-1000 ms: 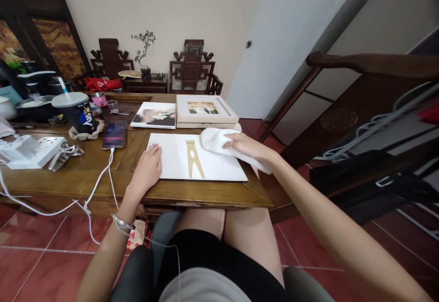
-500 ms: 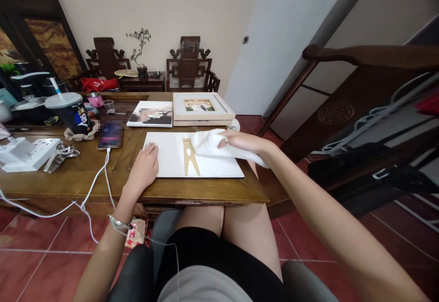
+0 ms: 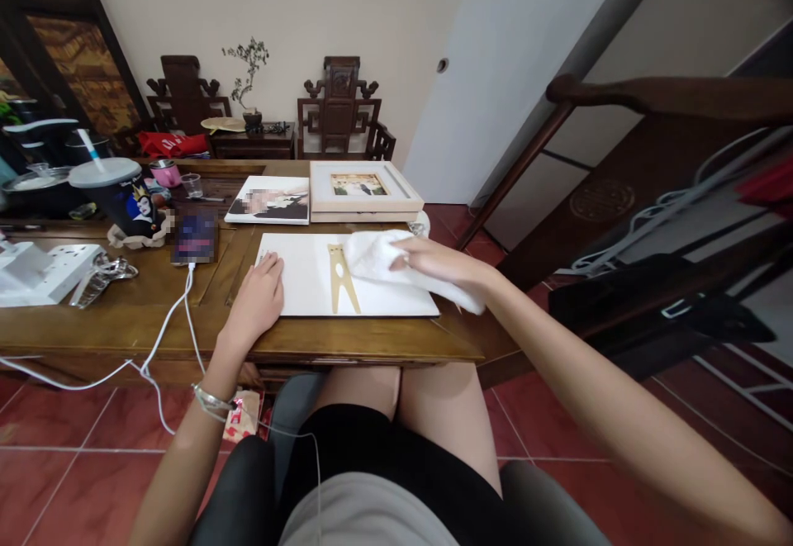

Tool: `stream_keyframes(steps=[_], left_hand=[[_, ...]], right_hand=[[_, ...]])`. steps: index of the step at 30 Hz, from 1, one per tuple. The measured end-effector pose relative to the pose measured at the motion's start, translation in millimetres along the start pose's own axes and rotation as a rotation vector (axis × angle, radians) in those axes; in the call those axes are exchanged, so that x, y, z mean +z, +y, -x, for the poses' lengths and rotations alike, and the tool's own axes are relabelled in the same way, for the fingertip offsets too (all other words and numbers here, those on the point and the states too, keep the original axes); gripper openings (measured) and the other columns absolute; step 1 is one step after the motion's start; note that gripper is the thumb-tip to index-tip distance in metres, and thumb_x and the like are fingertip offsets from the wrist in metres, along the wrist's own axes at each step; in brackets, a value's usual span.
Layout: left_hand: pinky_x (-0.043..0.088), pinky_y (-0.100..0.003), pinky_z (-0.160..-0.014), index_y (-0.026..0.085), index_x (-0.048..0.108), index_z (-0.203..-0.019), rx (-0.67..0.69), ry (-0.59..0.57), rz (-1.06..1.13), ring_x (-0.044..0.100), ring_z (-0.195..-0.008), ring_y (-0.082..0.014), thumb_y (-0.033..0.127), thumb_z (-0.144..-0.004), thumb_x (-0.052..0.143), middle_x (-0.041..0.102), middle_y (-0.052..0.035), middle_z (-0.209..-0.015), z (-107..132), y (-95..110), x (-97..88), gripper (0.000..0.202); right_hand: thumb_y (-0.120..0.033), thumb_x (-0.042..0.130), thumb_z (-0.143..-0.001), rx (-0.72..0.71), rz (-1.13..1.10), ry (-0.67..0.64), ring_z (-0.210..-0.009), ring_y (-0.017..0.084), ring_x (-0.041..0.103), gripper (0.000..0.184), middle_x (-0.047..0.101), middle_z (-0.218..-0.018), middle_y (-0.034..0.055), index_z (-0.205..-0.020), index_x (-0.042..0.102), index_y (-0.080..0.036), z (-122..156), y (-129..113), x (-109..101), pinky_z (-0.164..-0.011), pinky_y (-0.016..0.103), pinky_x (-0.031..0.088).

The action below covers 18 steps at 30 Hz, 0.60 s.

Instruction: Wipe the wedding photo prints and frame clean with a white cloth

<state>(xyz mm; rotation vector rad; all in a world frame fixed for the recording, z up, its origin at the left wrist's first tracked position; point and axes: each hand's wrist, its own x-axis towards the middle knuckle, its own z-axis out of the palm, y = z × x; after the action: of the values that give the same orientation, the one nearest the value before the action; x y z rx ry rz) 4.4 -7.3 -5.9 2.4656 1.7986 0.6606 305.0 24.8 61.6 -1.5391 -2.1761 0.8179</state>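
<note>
A white board with a gold stand piece lies face down on the wooden table. My left hand rests flat on the board's left edge, fingers stretched out. My right hand presses a white cloth onto the board's upper right part, fingers laid over the cloth.
Behind the board lie a photo print and a framed photo box. To the left are a phone with a white cable, a lidded cup, a power strip and keys. A dark wooden rail stands right.
My right hand has slid the cloth leftward across the board toward the gold stand piece. My left hand stays on the board's left edge. The view has shifted slightly.
</note>
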Motion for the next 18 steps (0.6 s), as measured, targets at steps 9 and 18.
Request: stream_keyframes(steps=[9,18], left_hand=[[0.033,-0.051,-0.114,0.010,0.052,-0.129,-0.006,0.002,0.014,0.037,-0.141,-0.0284,0.011,-0.092,0.033,0.047,-0.0190,-0.145,0,1,-0.1,0.041],[0.032,-0.048,-0.115,0.010,0.051,-0.131,-0.013,-0.007,-0.007,0.036,-0.141,-0.0266,0.014,-0.094,0.031,0.046,-0.0173,-0.146,0,0,-0.2,0.042]], right_hand=[[-0.037,0.061,-0.069,-0.022,0.010,-0.265,-0.105,0.034,0.056,0.015,0.068,-0.098,0.0079,-0.074,0.068,-0.025,70,-8,-14,-0.098,0.046,0.040],[-0.027,0.052,-0.062,0.031,-0.160,0.022,-0.090,0.028,0.057,0.012,0.066,-0.093,0.0069,-0.070,0.058,-0.020,-36,17,-11,-0.083,0.040,0.045]])
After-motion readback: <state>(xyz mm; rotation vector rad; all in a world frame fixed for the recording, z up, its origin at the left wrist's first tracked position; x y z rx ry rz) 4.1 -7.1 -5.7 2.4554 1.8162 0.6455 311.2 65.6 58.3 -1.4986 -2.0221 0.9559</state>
